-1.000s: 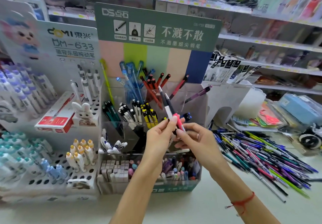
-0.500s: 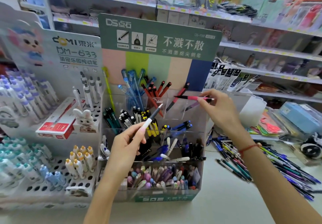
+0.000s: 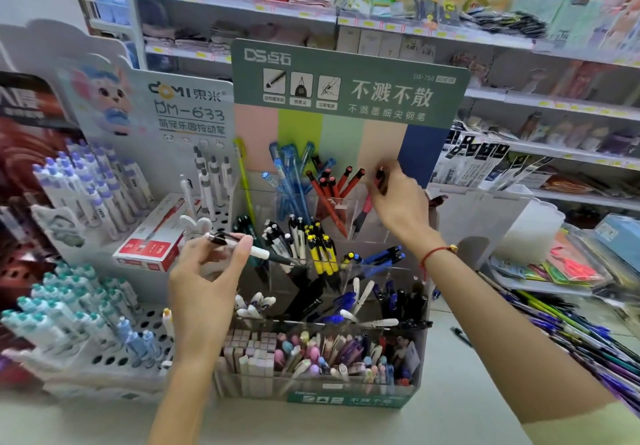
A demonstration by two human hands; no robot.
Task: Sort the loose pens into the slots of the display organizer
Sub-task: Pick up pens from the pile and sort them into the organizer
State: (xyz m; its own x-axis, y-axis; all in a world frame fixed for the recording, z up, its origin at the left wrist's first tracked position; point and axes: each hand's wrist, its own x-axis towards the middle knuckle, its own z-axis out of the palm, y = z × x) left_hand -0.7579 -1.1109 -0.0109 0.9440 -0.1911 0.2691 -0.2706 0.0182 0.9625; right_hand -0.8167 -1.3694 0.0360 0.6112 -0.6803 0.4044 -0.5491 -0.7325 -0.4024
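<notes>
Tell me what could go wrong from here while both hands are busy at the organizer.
The right hand is lowering the pink pen into a top-row slot right beside the red pens; it might nudge them or land among them. The left hand holds the white-and-black pen lying sideways, tip toward the crowded middle row; it could snag those upright pens.

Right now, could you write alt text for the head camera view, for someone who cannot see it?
A person's right hand lowers a pink pen into a top-row slot of a clear display organizer, while the left hand holds a white-and-black pen level in front of it. A heap of loose pens lies on the counter to the right.
</notes>
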